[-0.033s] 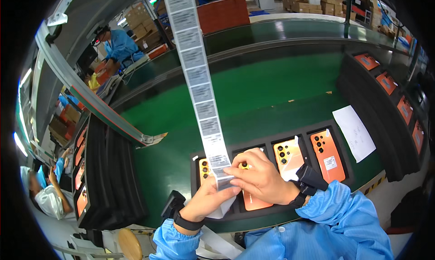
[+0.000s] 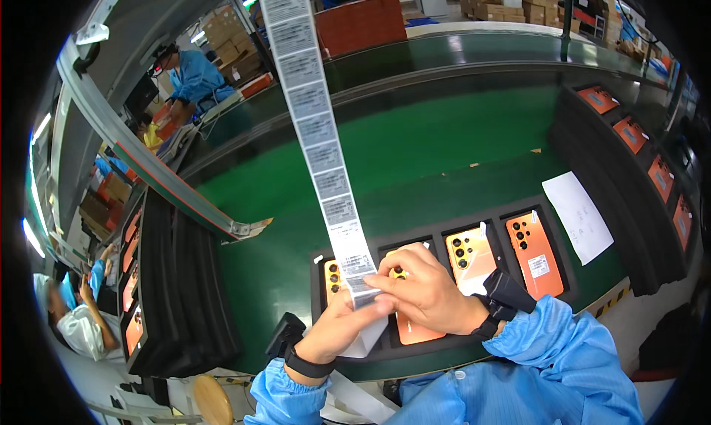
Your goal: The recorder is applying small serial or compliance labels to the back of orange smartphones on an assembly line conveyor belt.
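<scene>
A long strip of printed labels (image 2: 324, 140) rises from between my hands toward the top of the view. My left hand (image 2: 338, 327) pinches its lower end, thumb across the strip. From the other side, my right hand (image 2: 426, 290) has its fingertips closed on the strip's right edge. Beneath the hands lies a black foam tray (image 2: 437, 231) with several orange phones, backs up. My forearms hide part of two of them. A gold-orange phone (image 2: 472, 256) sits right of my right hand, and the rightmost phone (image 2: 539, 253) bears a white label.
Stacked black foam trays with orange phones stand at left (image 2: 189, 291) and right (image 2: 592, 143). A handwritten paper sheet (image 2: 579, 217) lies on the green bench (image 2: 444, 143). Beyond a metal post (image 2: 141, 158), a person in blue (image 2: 196, 75) works; another person sits far left.
The upper part of the label strip has swung slightly to the left. Both hands keep their hold in nearly the same place.
</scene>
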`<act>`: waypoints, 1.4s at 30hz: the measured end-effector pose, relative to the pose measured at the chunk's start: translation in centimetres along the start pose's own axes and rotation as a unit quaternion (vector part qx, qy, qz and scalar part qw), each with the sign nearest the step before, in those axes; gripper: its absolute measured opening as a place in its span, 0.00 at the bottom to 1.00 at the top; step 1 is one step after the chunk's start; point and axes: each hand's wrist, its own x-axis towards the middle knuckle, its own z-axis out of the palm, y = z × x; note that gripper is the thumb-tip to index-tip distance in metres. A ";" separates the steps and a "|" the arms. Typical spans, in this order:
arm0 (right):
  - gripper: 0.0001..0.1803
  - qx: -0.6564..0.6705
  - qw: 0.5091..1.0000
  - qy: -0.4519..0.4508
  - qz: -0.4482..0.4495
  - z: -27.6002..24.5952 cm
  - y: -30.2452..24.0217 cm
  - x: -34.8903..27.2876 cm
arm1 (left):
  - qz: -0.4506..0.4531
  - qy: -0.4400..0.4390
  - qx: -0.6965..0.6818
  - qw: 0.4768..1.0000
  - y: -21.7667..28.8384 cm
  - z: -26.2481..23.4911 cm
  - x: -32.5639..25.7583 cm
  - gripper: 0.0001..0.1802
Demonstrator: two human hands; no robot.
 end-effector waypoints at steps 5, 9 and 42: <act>0.14 -0.121 0.986 0.012 -0.114 0.1 0.0 0.2 | -0.020 0.089 -0.280 0.956 -0.7 0.9 0.7 0.20; 0.13 -0.189 0.967 0.032 -0.168 0.2 0.0 0.0 | -0.021 0.114 -0.326 0.938 -1.0 1.4 0.9 0.20; 0.08 0.069 0.962 0.239 0.114 5.3 9.1 -2.3 | 0.312 -0.113 0.763 0.555 -8.1 -15.8 8.8 0.07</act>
